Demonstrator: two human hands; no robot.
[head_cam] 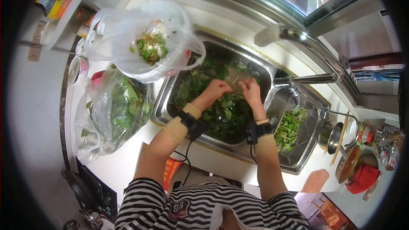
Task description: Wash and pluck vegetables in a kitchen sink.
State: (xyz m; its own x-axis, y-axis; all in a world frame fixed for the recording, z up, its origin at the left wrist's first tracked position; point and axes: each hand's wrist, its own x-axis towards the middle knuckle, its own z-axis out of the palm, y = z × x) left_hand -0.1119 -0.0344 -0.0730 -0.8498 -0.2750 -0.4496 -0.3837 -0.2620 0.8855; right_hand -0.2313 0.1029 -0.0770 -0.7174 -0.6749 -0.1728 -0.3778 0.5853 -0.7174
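Observation:
Both hands are over the left basin of a stainless steel sink [163, 108], where leafy greens [220, 118] float in water. My left hand [214, 91] has its fingers curled and pinched above the leaves. Close by on the right, my right hand [250, 92] holds thumb and forefinger together, palm side turned inward. A thin pale stem or root [235, 80] shows between the two hands. Whatever the fingertips pinch is too small to make out. Cloudy, brownish water lies just behind them.
Trimmed greens [290, 129] lie in a mesh drainer [306, 134] in the right basin. A chrome faucet [306, 80] arches over the sink. Left stand a plastic-lined container of scraps [151, 49] and a clear bag of greens [124, 108]. A steel pot [330, 136] sits far right.

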